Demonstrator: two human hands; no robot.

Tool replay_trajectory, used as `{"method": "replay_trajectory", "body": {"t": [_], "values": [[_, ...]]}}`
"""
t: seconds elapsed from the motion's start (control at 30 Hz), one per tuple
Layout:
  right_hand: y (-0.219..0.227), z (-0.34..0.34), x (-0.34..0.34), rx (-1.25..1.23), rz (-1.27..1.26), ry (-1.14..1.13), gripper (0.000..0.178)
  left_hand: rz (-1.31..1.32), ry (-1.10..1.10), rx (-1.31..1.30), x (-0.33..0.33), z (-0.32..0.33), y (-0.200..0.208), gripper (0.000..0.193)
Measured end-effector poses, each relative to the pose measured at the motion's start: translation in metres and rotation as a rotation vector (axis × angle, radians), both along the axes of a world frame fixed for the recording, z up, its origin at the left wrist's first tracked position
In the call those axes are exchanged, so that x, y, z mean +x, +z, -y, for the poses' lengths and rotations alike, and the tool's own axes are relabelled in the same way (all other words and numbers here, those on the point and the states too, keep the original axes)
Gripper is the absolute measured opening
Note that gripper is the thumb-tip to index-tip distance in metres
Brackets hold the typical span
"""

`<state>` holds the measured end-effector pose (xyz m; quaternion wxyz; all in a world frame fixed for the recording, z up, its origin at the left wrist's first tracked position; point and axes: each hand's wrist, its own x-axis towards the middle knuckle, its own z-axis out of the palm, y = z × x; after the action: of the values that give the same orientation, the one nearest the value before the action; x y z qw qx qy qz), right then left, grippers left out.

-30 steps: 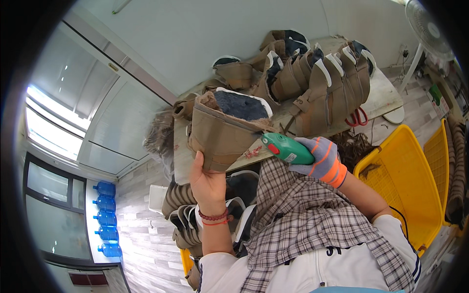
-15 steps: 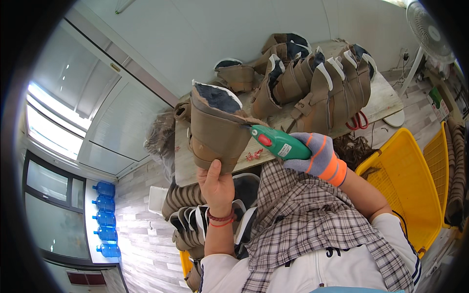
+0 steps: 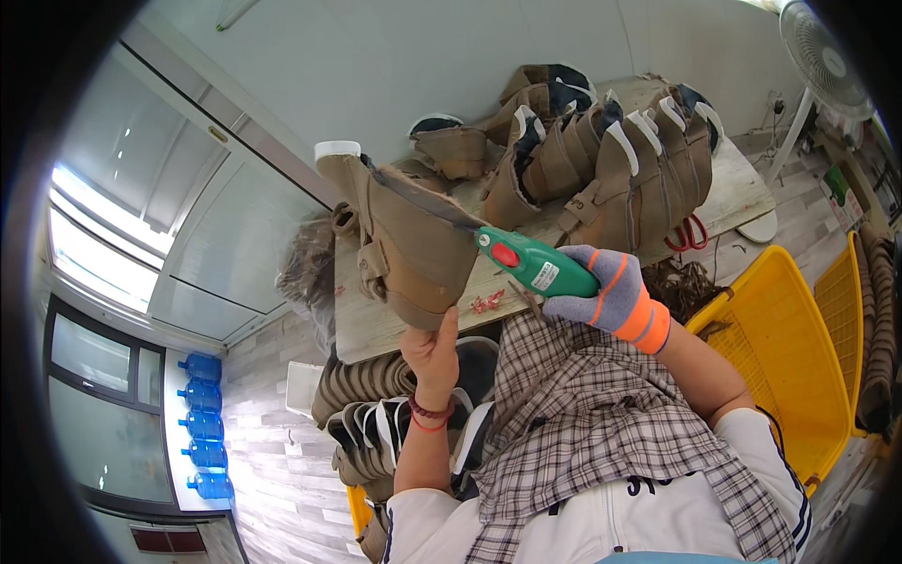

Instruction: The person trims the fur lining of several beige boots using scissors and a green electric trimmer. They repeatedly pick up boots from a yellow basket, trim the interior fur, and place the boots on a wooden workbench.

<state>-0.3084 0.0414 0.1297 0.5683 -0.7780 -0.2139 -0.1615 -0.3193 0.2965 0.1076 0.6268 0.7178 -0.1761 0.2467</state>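
Note:
My bare left hand (image 3: 432,357), a red bracelet at its wrist, grips the bottom of a brown boot upper (image 3: 418,254) and holds it up above the table. A strap and a white-edged tongue show on the upper's left side. My right hand (image 3: 615,299), in a grey and orange glove, is wrapped round a green handheld electric trimmer (image 3: 540,265) with a red button. The trimmer's front end meets the upper's top right edge; its blade is too small to make out.
Several more brown uppers (image 3: 620,179) stand on the worn table (image 3: 723,202), with red-handled scissors (image 3: 691,232) at its right edge. Stacked uppers (image 3: 362,385) lie below the left side. A yellow crate (image 3: 780,348) stands right, a white fan (image 3: 822,61) behind.
The boot upper has been turned, bringing its strap and white-edged tongue to the left side. My left hand has shifted slightly right; the trimmer stays almost in place at the edge.

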Motion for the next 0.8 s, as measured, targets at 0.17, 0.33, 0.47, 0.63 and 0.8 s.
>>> {"method": "replay_trajectory", "body": {"t": [0.17,0.33,0.47,0.63,0.8], "values": [[0.008,0.001,-0.002,0.02,-0.159,0.006,0.054,0.068,0.141,0.456,0.005,-0.002,-0.004,0.019],[0.007,0.003,0.001,0.037,-0.263,0.018,0.053,0.354,0.181,0.733,0.015,0.003,-0.004,0.022],[0.009,0.005,0.0,0.2,-0.371,0.09,0.05,0.313,0.142,0.812,0.014,0.0,-0.016,0.035],[0.006,0.003,0.003,0.369,-0.399,0.146,0.046,0.356,0.069,0.844,0.016,0.001,-0.018,0.032],[0.019,0.004,0.006,0.476,-0.546,0.201,0.041,0.369,0.04,0.872,0.013,-0.008,-0.037,0.031]]}}
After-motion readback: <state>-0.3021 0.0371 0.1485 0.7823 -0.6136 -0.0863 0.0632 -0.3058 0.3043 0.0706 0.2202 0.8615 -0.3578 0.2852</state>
